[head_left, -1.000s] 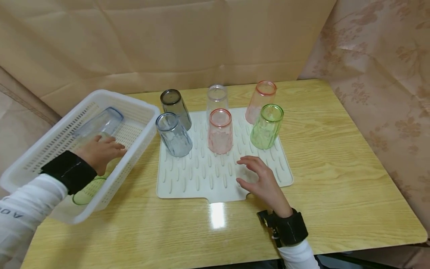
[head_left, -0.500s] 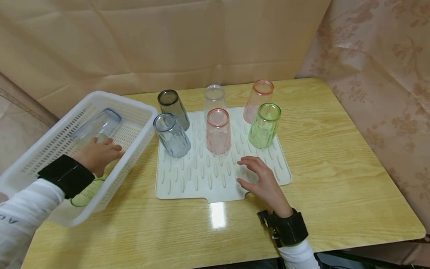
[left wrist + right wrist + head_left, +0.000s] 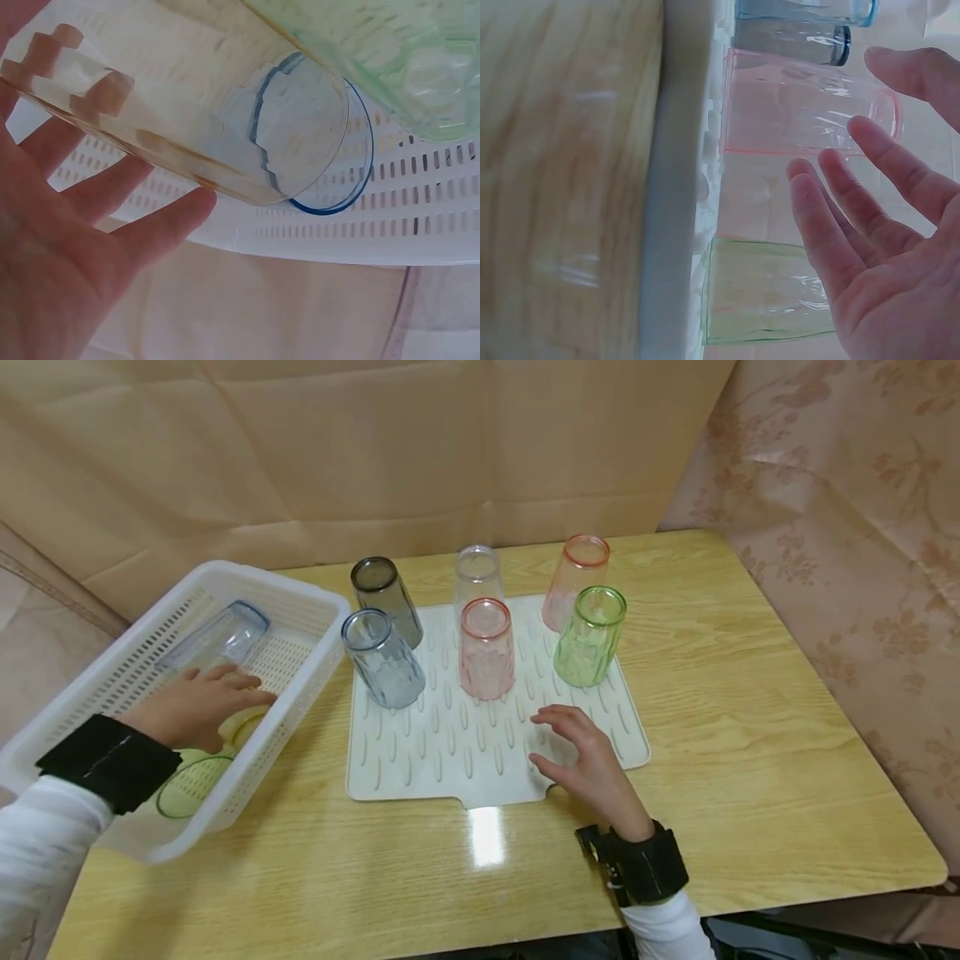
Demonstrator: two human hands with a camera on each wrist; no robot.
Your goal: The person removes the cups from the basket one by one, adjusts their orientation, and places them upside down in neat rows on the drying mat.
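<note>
My left hand [image 3: 198,706] is down inside the white basket [image 3: 330,614], fingers spread over a yellowish clear drinking glass [image 3: 247,727]. In the left wrist view the straight fingers lie right along that tumbler's side [image 3: 217,97], some showing through it. Near it in the basket lie a blue glass [image 3: 217,635] and a green glass [image 3: 191,789]. My right hand [image 3: 588,768] hovers over the front right of the white ridged mat [image 3: 420,772], fingers loosely bent and nothing between them. The upside-down pink glass [image 3: 487,652] and green glass [image 3: 592,639] stand beyond it.
Also upside down at the mat are a blue glass [image 3: 386,664], a dark grey glass [image 3: 390,602], a clear glass [image 3: 478,577] and a second pink glass [image 3: 573,585]. The wooden table [image 3: 750,735] extends right; a beige cloth [image 3: 375,460] hangs behind.
My left hand and wrist have shifted a little left in the basket, showing more of the yellowish glass. My right hand stays over the mat. The view has shifted slightly.
</note>
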